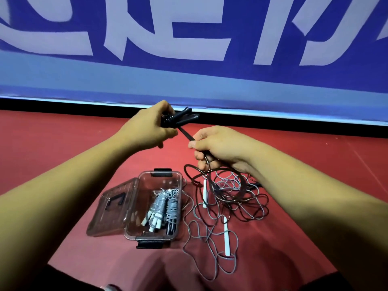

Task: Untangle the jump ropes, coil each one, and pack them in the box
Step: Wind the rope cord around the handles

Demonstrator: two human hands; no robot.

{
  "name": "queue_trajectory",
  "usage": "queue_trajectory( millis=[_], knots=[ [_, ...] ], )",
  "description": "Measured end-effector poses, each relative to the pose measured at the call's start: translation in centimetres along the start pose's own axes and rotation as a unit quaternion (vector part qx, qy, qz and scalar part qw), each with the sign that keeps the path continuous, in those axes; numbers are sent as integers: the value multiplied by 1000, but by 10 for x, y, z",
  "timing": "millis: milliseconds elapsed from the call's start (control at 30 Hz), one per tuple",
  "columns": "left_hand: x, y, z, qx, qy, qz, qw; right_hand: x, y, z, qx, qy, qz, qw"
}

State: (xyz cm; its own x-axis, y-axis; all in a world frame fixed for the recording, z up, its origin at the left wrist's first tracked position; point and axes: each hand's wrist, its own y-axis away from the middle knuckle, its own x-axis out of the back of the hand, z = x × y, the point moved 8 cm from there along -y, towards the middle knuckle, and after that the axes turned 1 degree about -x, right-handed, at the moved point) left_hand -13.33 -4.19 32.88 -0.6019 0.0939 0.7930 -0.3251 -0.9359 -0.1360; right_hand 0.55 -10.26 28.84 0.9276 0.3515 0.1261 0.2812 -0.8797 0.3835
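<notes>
- Nearest us, a grey rope (236, 261) sprawls in loose loops on the red floor (63, 164), with one white handle (226, 238) lying among them and a second handle (204, 193) farther back.
- Just left of it we see the clear box (147, 183), its lid (111, 208) swung open to the left. Coiled ropes (165, 206) lie inside, their white ends toward us.
- Behind the loops, a tangle (237, 196) of dark and grey cord lies on the floor.
- Above that tangle we see the right grip (218, 145), fingers curled, pinching the black rope (185, 134), which drops from it into the tangle.
- That rope runs taut up and left to the left grip (151, 127), which is closed round the black handles (182, 116). Their ends stick out to the right.
- Farthest off, we see a blue banner (189, 70) with pale lettering.
</notes>
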Motion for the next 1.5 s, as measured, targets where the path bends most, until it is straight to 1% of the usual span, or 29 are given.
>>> queue_trajectory(
  millis=[100, 133, 200, 267, 333, 400, 467, 533, 600, 633, 700, 800, 867, 933, 1000, 1067, 1100, 1133, 1167, 1200, 1233, 1300, 1433, 1500],
  knots=[
    [9, -3, -7, 30, -75, 44, 996, -12, 4, 13, -73, -155, -28, 985],
    [11, -3, -10, 40, -89, 52, 994, -14, 6, 15, -81, -176, -37, 980],
    [11, -3, -15, 43, -121, 56, 990, -14, 9, 14, -69, -169, -38, 982],
    [7, 0, -12, 39, -160, 59, 984, -10, 15, 9, -37, -119, -27, 992],
    [-3, 2, -10, 46, -197, 44, 978, -10, 21, 3, -11, -47, -28, 998],
    [-24, 8, -6, 36, -237, -4, 971, -8, 28, -2, 8, 18, -19, 1000],
    [-48, 17, 1, 6, -279, -62, 958, 3, 34, -6, 23, 75, 15, 997],
    [-68, 25, 12, -30, -299, -116, 947, 19, 42, -13, 48, 183, 58, 980],
    [-80, 33, 20, -57, -296, -179, 937, 28, 44, -19, 75, 311, 79, 944],
    [-86, 37, 28, -71, -296, -205, 930, 34, 48, -20, 85, 352, 87, 928],
    [-90, 45, 39, -99, -297, -222, 924, 41, 50, -21, 98, 376, 95, 917],
    [-90, 56, 57, -152, -290, -217, 920, 47, 52, -18, 115, 387, 99, 910],
    [-90, 62, 66, -179, -246, -241, 921, 49, 53, -16, 132, 384, 86, 910],
    [-88, 68, 70, -189, -178, -269, 928, 50, 54, -15, 155, 373, 72, 912],
    [-79, 71, 75, -186, -73, -259, 945, 54, 52, -13, 159, 348, 72, 921],
    [-64, 70, 79, -166, 55, -208, 962, 62, 47, -11, 143, 269, 72, 950],
    [-55, 67, 82, -149, 129, -174, 965, 64, 45, -9, 131, 200, 63, 969],
    [-46, 63, 80, -125, 206, -134, 961, 61, 42, -9, 121, 121, 38, 985],
    [-37, 58, 79, -101, 279, -92, 950, 55, 40, -10, 113, 48, 7, 992],
    [-30, 52, 74, -76, 339, -55, 936, 49, 38, -12, 109, -4, -20, 994],
    [-24, 47, 69, -55, 381, -26, 922, 42, 36, -13, 109, -33, -39, 993],
    [-15, 42, 58, -32, 403, 6, 915, 30, 31, -15, 114, -49, -50, 991],
    [-10, 37, 44, -9, 379, 11, 925, 18, 22, -12, 108, -61, -32, 992],
    [-6, 34, 33, 21, 366, 32, 930, 15, 21, -9, 95, -42, -44, 994]
  ],
)
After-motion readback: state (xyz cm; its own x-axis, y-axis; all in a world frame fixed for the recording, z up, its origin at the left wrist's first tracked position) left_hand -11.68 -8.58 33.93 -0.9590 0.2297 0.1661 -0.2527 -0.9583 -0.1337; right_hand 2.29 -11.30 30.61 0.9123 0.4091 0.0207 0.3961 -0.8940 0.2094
